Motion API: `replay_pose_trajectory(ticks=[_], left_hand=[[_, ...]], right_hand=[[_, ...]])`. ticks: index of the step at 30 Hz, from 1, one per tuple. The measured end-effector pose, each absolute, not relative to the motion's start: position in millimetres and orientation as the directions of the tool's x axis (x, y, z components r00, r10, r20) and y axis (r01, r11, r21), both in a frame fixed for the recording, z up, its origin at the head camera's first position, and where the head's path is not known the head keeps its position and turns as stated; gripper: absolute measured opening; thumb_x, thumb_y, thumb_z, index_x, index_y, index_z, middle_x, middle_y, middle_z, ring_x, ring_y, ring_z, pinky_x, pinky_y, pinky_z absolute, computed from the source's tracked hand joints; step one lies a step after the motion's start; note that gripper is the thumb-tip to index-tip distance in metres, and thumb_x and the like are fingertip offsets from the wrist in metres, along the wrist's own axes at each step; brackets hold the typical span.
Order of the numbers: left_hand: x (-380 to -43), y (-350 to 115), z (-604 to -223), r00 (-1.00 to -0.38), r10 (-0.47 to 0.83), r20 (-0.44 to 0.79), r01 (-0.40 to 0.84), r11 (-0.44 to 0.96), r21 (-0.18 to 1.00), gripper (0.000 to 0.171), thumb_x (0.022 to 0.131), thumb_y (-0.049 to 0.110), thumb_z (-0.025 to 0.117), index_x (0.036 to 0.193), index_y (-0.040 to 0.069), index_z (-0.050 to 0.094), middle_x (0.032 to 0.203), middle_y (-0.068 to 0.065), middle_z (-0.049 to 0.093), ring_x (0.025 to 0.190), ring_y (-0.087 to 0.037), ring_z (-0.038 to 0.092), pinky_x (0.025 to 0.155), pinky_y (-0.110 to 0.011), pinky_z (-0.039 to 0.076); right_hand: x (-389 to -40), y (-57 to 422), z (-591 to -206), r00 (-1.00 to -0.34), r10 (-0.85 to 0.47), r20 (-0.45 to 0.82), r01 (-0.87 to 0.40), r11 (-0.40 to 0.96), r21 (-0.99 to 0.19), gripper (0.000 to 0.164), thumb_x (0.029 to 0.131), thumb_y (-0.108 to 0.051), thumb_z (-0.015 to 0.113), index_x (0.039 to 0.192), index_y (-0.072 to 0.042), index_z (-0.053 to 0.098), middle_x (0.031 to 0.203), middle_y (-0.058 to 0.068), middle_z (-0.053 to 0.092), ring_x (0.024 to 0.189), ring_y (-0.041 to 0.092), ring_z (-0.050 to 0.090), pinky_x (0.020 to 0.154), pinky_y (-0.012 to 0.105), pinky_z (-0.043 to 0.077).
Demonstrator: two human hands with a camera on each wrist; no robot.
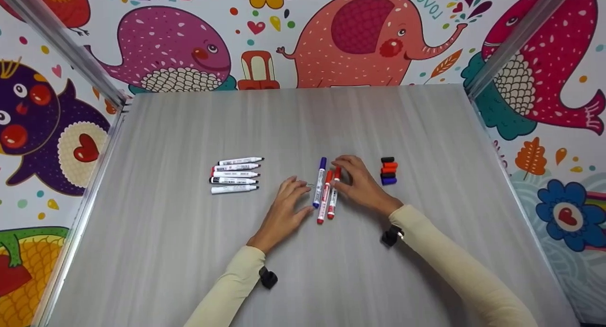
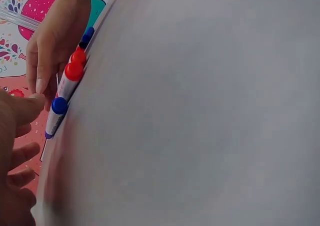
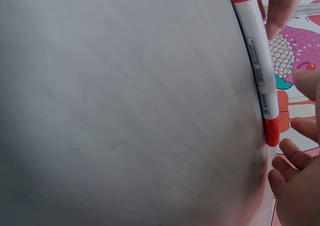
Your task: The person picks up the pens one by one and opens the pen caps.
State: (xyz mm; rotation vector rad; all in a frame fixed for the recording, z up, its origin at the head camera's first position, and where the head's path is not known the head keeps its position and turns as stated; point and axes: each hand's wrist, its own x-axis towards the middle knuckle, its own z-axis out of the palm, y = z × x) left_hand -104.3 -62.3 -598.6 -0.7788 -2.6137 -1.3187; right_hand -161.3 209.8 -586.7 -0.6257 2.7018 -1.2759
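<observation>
Three capped whiteboard markers lie side by side between the two hands: a blue marker [image 1: 319,185], a middle red marker [image 1: 325,198] and a right red marker [image 1: 333,199]. My left hand [image 1: 285,207] is just left of the blue one, fingers spread and loosely bent with nothing in them. On the other side, my right hand [image 1: 365,189] curves about the upper part of the right red marker, fingertips close to its cap end. In the right wrist view, its fingers [image 3: 296,153] are parted beside a red marker [image 3: 260,60], with no grip on it showing.
To the left, several uncapped white markers [image 1: 235,174] lie stacked in a row, dark tips pointing right. Several loose caps [image 1: 389,165], black, orange-red and blue, form a short column right of the right hand. A patterned wall [image 1: 265,38] bounds the grey table [image 1: 189,260] at the back.
</observation>
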Motion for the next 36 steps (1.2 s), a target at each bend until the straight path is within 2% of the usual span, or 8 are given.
replay_pose_trajectory(ticks=[5,15,27,36], left_hand=[[-104,-59,-598,-0.875,0.397,0.278,0.457,0.487,0.744,0.048,0.097,0.012,0.085,0.14,-0.002,0.07,0.153,-0.02,0.062,0.161,-0.044,0.035,0.13,-0.058,0.029],[-107,-53,-601,-0.852,0.437,0.289,0.493,0.482,0.724,0.053,0.096,0.012,0.086,0.143,-0.003,0.068,0.156,-0.022,0.059,0.162,-0.048,0.031,0.133,-0.061,0.017],[-108,-53,-606,-0.829,0.457,0.322,0.539,0.501,0.677,0.051,0.093,0.006,0.086,0.14,-0.002,0.069,0.152,-0.023,0.06,0.16,-0.052,0.032,0.131,-0.067,0.019],[-106,-49,-605,-0.846,0.439,0.301,0.518,0.546,0.659,0.05,0.095,0.009,0.086,0.14,-0.002,0.069,0.152,-0.022,0.06,0.161,-0.051,0.03,0.13,-0.07,0.018]], right_hand=[[-168,207,-591,-0.902,-0.413,0.123,-0.353,0.544,-0.761,0.061,0.101,-0.027,0.083,0.152,-0.003,0.062,0.161,0.018,0.049,0.153,0.037,0.04,0.126,0.058,0.036],[-179,204,-597,-0.889,-0.422,0.178,-0.4,0.528,-0.749,0.067,0.098,-0.031,0.086,0.153,-0.003,0.061,0.158,0.017,0.052,0.151,0.037,0.04,0.125,0.061,0.034],[-193,201,-607,-0.857,-0.431,0.282,-0.496,0.543,-0.677,0.067,0.096,-0.031,0.087,0.148,0.002,0.064,0.155,0.024,0.054,0.151,0.042,0.04,0.126,0.062,0.028],[-196,196,-608,-0.869,-0.421,0.26,-0.479,0.586,-0.654,0.065,0.096,-0.033,0.086,0.147,0.0,0.065,0.158,0.024,0.053,0.156,0.044,0.036,0.127,0.066,0.02]])
